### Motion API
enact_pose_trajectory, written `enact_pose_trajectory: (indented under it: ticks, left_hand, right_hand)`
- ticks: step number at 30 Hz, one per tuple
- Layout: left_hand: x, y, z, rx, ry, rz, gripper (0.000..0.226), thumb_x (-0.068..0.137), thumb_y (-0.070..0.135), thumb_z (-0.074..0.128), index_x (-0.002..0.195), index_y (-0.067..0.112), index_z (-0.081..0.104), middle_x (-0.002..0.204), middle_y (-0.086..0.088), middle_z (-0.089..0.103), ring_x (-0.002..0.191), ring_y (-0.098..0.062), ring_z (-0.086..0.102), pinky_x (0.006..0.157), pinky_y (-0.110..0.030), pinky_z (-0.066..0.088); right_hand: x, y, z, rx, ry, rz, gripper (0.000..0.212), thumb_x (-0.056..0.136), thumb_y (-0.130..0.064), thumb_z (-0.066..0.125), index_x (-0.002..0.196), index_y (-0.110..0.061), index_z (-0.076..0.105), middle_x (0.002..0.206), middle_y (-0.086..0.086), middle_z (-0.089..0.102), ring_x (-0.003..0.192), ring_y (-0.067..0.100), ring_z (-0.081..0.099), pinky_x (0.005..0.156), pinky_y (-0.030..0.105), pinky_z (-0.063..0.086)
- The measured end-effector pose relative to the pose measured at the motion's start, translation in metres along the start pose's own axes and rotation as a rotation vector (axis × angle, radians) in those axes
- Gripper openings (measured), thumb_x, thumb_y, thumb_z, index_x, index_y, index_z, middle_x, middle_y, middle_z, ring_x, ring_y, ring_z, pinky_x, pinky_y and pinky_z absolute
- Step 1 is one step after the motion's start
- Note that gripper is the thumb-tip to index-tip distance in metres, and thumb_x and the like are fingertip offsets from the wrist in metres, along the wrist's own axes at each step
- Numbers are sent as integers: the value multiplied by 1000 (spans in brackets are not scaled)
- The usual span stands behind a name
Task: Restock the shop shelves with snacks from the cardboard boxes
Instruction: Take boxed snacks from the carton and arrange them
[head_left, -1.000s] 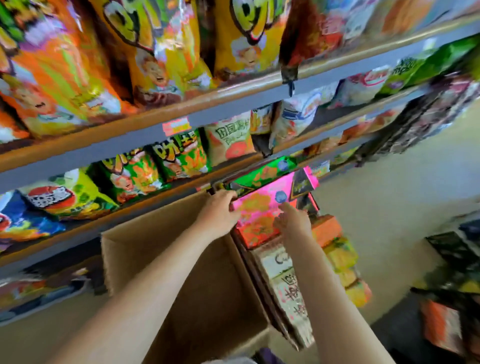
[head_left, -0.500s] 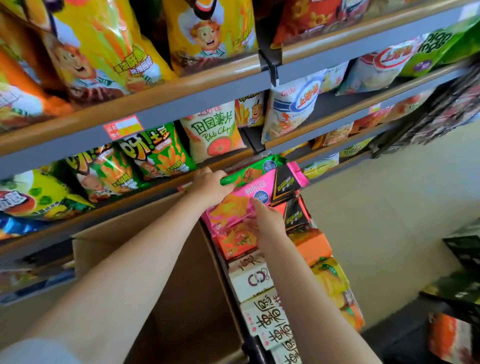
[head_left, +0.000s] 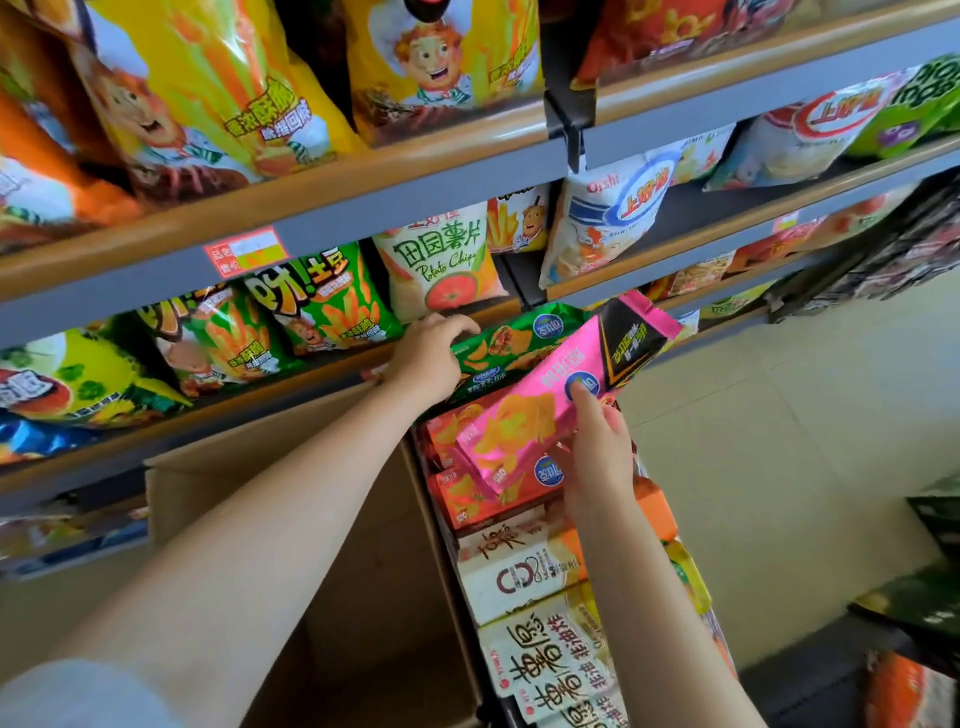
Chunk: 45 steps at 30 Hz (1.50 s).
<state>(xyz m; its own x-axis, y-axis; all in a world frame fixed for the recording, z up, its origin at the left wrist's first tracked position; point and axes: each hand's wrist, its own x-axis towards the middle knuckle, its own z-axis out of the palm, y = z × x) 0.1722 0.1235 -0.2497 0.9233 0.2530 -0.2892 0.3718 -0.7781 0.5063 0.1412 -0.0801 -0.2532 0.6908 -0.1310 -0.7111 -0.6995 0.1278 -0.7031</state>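
Observation:
My right hand (head_left: 597, 447) grips a pink snack bag (head_left: 540, 410) from below, tilted up toward the shelf edge. My left hand (head_left: 431, 353) rests with curled fingers on a green snack bag (head_left: 514, 343) lying just behind the pink one, at the rim of the middle shelf (head_left: 311, 374). Beneath them sits a cardboard box (head_left: 436, 519) packed with orange and white snack packets (head_left: 530, 577). A second cardboard box (head_left: 337, 519) stands open to the left under my left forearm.
Shelves above hold yellow bags (head_left: 218, 93), green bags (head_left: 322, 306) and a white potato chip bag (head_left: 441, 265). A price label (head_left: 244, 252) sticks to the shelf rail. Pale floor (head_left: 779, 415) lies to the right, with dark packages (head_left: 924, 597) at the far right.
Both hands have lifted the pink and green bags upward toward the middle shelf. The view has tilted up and closer to the shelves.

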Motion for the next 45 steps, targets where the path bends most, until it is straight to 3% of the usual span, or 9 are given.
enact_pose_trajectory:
  ticks: [4, 8, 17, 22, 26, 32, 35, 39, 45]
  left_hand:
    - [-2, 6, 17, -40, -48, 54, 41, 101, 10, 41, 131, 30, 59, 127, -5, 53, 123, -26, 49, 87, -32, 41]
    - [-11, 4, 19, 100, -147, 95, 63, 87, 65, 59, 140, 35, 43, 136, 5, 53, 122, -21, 51, 86, -38, 49]
    - [-13, 2, -10, -222, -83, -54, 54, 88, 43, 69, 138, 33, 49, 112, 14, 60, 99, -13, 61, 80, -33, 53]
    - [-46, -11, -41, -675, 41, -208, 30, 93, 27, 67, 121, 28, 58, 108, 11, 64, 89, 0, 61, 75, -19, 44]
    - [-89, -25, -44, -938, -43, -305, 33, 91, 12, 67, 120, 25, 57, 96, 5, 68, 62, 1, 67, 51, -15, 49]
    - [-148, -53, -53, -1206, -187, -290, 29, 99, 24, 55, 127, 19, 60, 107, -12, 74, 95, -29, 73, 77, -36, 56]
    - [-184, -86, -75, -1248, -190, -204, 29, 100, 36, 53, 120, 18, 64, 109, -8, 75, 100, -28, 72, 85, -36, 57]
    - [-246, -141, -117, -1240, -74, -235, 55, 74, 50, 80, 122, 32, 60, 113, 2, 74, 103, -19, 71, 93, -43, 56]
    - [-327, -226, -200, -1348, 70, -264, 49, 77, 37, 79, 120, 35, 56, 103, 0, 77, 92, -18, 74, 75, -35, 61]
  right_hand:
    - [1, 0, 0, -28, 33, 49, 70, 65, -66, 69, 117, -21, 57, 110, 6, 69, 102, 29, 67, 95, 51, 53]
    - [5, 8, -5, -38, 71, 42, 37, 84, -50, 66, 105, -20, 57, 110, 12, 70, 99, 31, 69, 90, 50, 57]
    - [-3, 3, -4, -51, 39, 36, 69, 72, -67, 61, 121, -19, 54, 117, -2, 65, 107, 23, 63, 87, 42, 55]
    - [-17, -10, -7, -59, -23, -24, 34, 92, -59, 55, 106, -29, 63, 106, -7, 68, 98, 14, 65, 90, 37, 52]
    - [-44, -3, 21, -54, -169, 26, 70, 60, -78, 72, 109, -28, 73, 112, -3, 74, 103, 21, 71, 97, 45, 53]
    - [-94, 36, 77, -136, -270, 15, 87, 57, -88, 66, 123, -32, 67, 121, -2, 71, 112, 21, 68, 104, 47, 49]
    - [-139, 58, 107, -172, -346, -11, 83, 69, -82, 64, 131, -27, 62, 124, 1, 70, 113, 20, 67, 104, 44, 50]
    - [-217, 92, 168, -226, -513, -145, 74, 78, -68, 64, 139, -28, 52, 130, 3, 66, 121, 19, 63, 110, 48, 44]
    - [-332, 133, 253, -182, -791, -170, 62, 84, -46, 62, 141, -26, 48, 122, 11, 70, 113, 28, 67, 103, 51, 50]
